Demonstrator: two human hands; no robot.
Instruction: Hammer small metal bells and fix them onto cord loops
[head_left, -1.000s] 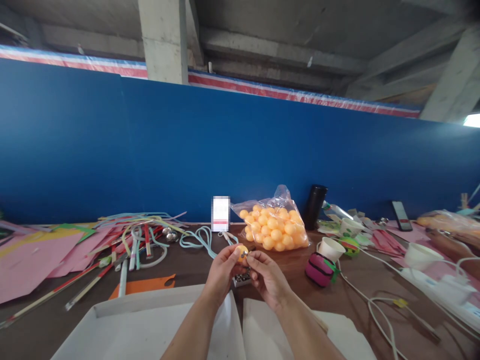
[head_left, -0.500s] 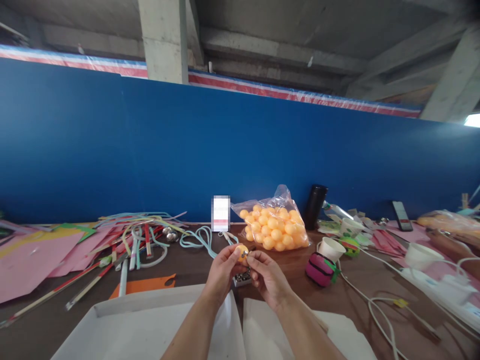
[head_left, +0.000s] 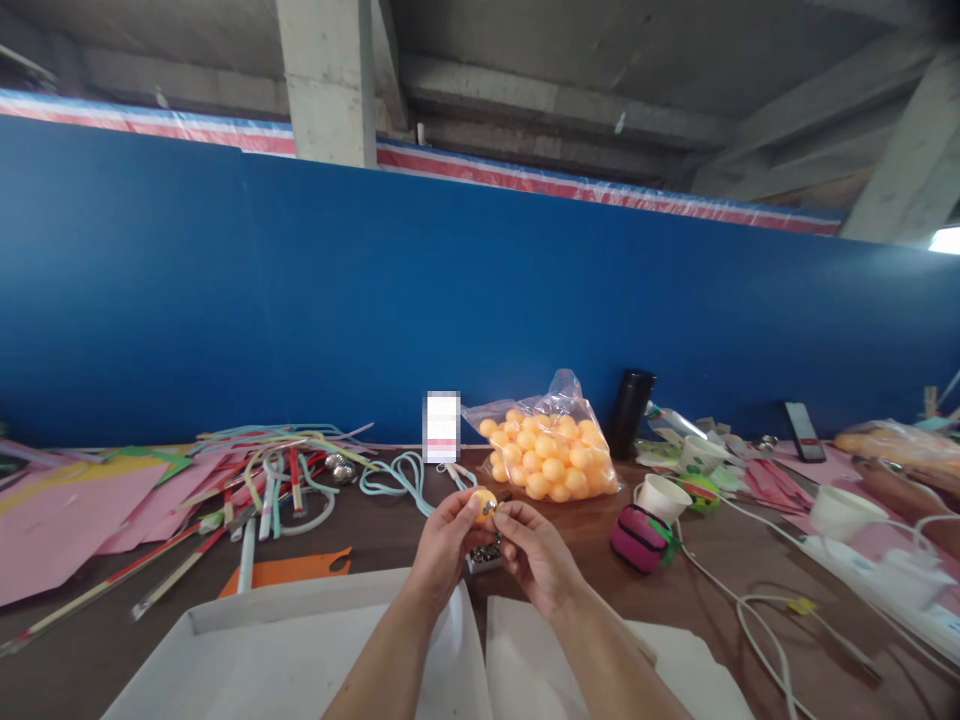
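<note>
Between the fingertips of my left hand [head_left: 450, 535] is an orange ping-pong ball [head_left: 483, 503] with small shiny metal bits on its near face. My right hand [head_left: 536, 550] is pinched against the ball's right side, and what its fingers hold, if anything, is too small to make out. Just below the ball, partly hidden by my fingers, a small white box [head_left: 486, 562] holds shiny metal pieces. A clear plastic bag [head_left: 566, 390] full of orange balls lies right behind my hands.
White trays [head_left: 315, 650] lie under my forearms. At left are pink paper sheets [head_left: 90, 510], tubes and sticks. A magenta pouch [head_left: 639, 540], a paper cup [head_left: 663, 497], a black bottle [head_left: 631, 412] and white cables [head_left: 750, 610] are at right. Another person's arm [head_left: 896, 490] shows at far right.
</note>
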